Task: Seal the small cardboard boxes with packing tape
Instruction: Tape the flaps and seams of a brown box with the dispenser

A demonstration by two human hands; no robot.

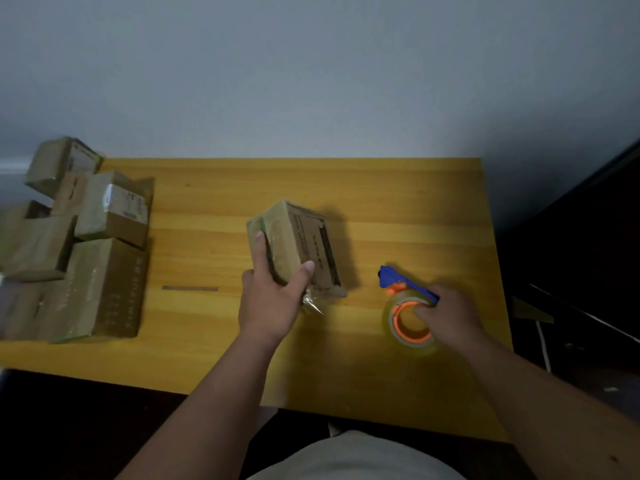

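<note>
I see a yellow wooden bench with stacked cardboard boxes at its left edge. My left hand has its fingers wrapped around a small box mid-bench. To its right, my right hand grips the tape dispenser, fingers curled on it.

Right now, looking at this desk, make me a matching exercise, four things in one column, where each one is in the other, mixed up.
Things:
1. small cardboard box
2. tape dispenser
3. pile of boxes
4. thin brown strip

Places:
A. flat on the table between the pile and the left hand
B. at the table's left edge
C. held by the right hand
D. tilted in the left hand, mid-table

Pairs: 1-D, 2-C, 3-B, 4-A
</note>
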